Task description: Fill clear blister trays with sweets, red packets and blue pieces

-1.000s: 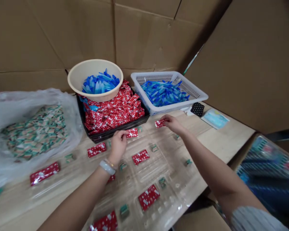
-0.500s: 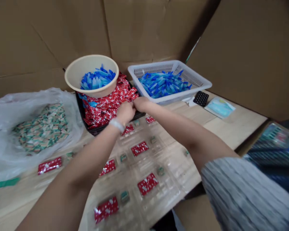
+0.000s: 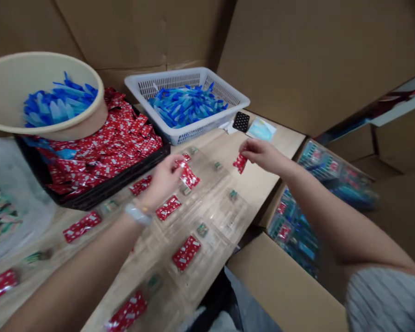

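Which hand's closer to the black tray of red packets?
Left. The left hand is just in front of the right end of the black tray, pinching a red packet. The right hand is farther right, holding another red packet.

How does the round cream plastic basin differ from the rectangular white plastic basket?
The cream basin is round, while the white basket is rectangular. The basin's walls look solid; the basket's are slotted. The basin sits over glossy red patterned packets, whereas the basket sits beside them. Both hold slender blue pieces.
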A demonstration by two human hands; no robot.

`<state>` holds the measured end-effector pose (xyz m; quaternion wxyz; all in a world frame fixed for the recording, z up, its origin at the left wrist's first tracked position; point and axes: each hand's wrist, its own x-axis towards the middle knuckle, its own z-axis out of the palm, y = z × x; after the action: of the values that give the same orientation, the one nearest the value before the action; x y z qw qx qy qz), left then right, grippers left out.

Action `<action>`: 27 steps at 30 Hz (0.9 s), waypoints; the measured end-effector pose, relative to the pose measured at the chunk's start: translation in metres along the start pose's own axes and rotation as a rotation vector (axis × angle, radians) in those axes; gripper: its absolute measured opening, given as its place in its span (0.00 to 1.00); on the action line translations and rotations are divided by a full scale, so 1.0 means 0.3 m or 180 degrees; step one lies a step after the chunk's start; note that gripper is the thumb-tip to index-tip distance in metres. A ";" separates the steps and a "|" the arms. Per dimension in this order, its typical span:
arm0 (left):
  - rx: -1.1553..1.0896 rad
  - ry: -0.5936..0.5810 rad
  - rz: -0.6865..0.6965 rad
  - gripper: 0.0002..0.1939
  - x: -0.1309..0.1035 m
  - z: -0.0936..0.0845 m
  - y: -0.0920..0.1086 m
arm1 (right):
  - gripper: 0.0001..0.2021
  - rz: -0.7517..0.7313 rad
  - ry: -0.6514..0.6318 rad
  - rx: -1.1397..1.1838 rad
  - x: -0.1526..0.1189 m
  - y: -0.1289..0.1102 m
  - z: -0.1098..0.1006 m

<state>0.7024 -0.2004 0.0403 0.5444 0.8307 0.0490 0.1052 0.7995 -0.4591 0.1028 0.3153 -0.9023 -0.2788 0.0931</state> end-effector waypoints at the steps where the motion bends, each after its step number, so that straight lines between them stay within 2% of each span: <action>1: 0.0018 -0.0155 0.0040 0.13 -0.011 0.082 -0.005 | 0.02 0.0079 -0.0105 0.0011 -0.074 0.029 0.017; 3: 0.0288 -0.0312 -0.0004 0.13 -0.021 0.224 -0.028 | 0.03 0.0247 -0.0293 0.0008 -0.202 0.060 0.089; 4: 0.0504 -0.0326 -0.0044 0.14 -0.022 0.276 -0.042 | 0.04 0.0364 -0.0293 -0.0010 -0.253 0.065 0.136; 6: 0.0905 -0.0308 -0.0103 0.15 -0.020 0.341 -0.063 | 0.05 0.0583 -0.0169 -0.0059 -0.330 0.067 0.233; 9: 0.0968 -0.0142 -0.0167 0.16 -0.012 0.357 -0.060 | 0.08 0.0627 -0.0014 -0.0207 -0.395 0.072 0.338; 12: 0.0405 0.0132 -0.0353 0.22 -0.007 0.345 -0.020 | 0.11 0.0503 0.0170 -0.0441 -0.417 0.084 0.376; 15: -0.0479 0.0053 -0.0755 0.28 -0.028 0.351 0.032 | 0.16 0.0501 0.0739 -0.0310 -0.380 0.085 0.365; 17: -0.1060 -0.0148 -0.0926 0.26 -0.055 0.363 0.065 | 0.19 0.0551 0.1149 0.0261 -0.317 0.074 0.348; 18: -0.1286 -0.0261 -0.0950 0.24 -0.069 0.368 0.081 | 0.18 0.0578 0.1182 0.0676 -0.277 0.066 0.341; 21: -0.1665 -0.0538 -0.0952 0.13 -0.082 0.362 0.114 | 0.16 0.0576 0.0821 0.1949 -0.159 0.042 0.323; 23: -0.1699 -0.0536 -0.0955 0.09 -0.067 0.339 0.124 | 0.17 0.0480 0.0482 0.2509 -0.096 0.035 0.314; 25: -0.1510 -0.0413 -0.0930 0.10 -0.055 0.310 0.124 | 0.17 0.0407 0.0266 0.2688 -0.047 0.043 0.306; 27: -0.0933 -0.0165 -0.0805 0.11 -0.078 0.289 0.118 | 0.16 0.0413 0.0215 0.2328 -0.008 0.065 0.302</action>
<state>0.6982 -0.2968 0.0363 0.6695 0.7322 0.1232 0.0206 0.7750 -0.4260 0.0196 0.6193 -0.7484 -0.1588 0.1765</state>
